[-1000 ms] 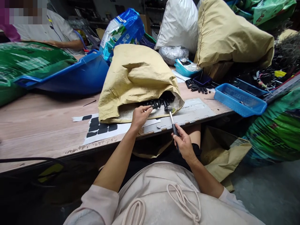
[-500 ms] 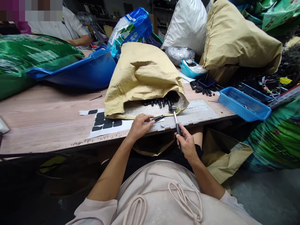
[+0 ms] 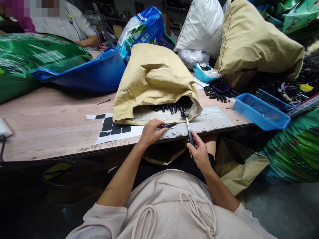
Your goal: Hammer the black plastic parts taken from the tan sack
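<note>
My left hand (image 3: 151, 133) is closed on a slim black pointed piece (image 3: 169, 125), held low over the pale strip (image 3: 210, 120) along the table's front edge. In my right hand (image 3: 198, 151) is a small hammer (image 3: 188, 127) with a black grip and a metal shaft. Its dark head is at the mouth of a tan sack (image 3: 159, 73), to the right of the black piece. Several black tapered parts (image 3: 171, 108) lie inside the open sack. Whether the hammer head touches anything there, I cannot tell.
A sheet of black stickers (image 3: 112, 127) lies left of the sack. To the right are a blue basket (image 3: 261, 111) and loose black parts (image 3: 216, 95). A large blue basin (image 3: 87, 74) and stuffed sacks (image 3: 259, 36) stand behind. Another person's arm (image 3: 88, 41) shows at the back left.
The black piece in my left hand now lies flatter. My right hand keeps the hammer in nearly the same place. The whole view has shifted slightly.
</note>
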A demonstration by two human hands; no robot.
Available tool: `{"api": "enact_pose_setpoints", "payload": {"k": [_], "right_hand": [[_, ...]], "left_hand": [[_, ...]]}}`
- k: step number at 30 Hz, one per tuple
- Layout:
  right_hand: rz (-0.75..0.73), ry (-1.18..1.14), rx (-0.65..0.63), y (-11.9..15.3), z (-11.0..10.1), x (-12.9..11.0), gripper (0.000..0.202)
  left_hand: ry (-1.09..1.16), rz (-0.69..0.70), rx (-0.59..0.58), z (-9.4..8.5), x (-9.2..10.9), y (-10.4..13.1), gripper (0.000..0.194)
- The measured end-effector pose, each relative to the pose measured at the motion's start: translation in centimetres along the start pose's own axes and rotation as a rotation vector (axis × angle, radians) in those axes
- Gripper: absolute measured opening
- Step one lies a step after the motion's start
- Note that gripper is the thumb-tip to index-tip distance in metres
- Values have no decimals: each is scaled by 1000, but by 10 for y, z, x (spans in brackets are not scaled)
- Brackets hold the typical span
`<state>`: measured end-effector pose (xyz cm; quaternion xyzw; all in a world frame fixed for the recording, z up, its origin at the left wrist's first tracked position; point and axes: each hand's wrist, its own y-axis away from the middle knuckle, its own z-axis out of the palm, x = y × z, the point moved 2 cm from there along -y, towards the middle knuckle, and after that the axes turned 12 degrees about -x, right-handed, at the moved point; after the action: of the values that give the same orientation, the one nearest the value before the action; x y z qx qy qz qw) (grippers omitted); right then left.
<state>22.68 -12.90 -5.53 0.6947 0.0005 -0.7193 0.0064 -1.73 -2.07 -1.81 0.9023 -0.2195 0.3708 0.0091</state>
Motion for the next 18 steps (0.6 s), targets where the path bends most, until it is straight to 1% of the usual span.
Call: {"api": "enact_pose_setpoints", "payload": {"k": [3, 5, 9, 11, 12, 14, 18], "right_hand": [[21, -45, 5, 0, -2, -3, 86], [2, -84, -36, 1, -2, -9, 83], [-157, -156, -131, 11, 1, -30, 74], [-221, -198, -179, 15, 4, -38, 80], [-229, -216, -202, 17, 6, -41, 82], [-204, -221, -226, 19, 11, -42, 80], [-78, -93, -187, 18, 17, -32, 62]], "left_hand": [[9, 11, 22, 1, -1, 1, 21], [18, 12, 26, 2, 0, 2, 22], [51, 1, 26, 1, 2, 2, 25], [59, -6, 28, 0, 2, 1, 23], [60, -8, 27, 0, 2, 1, 21], [59, -9, 23, 0, 2, 1, 21], [53, -17, 18, 1, 2, -1, 21]]}}
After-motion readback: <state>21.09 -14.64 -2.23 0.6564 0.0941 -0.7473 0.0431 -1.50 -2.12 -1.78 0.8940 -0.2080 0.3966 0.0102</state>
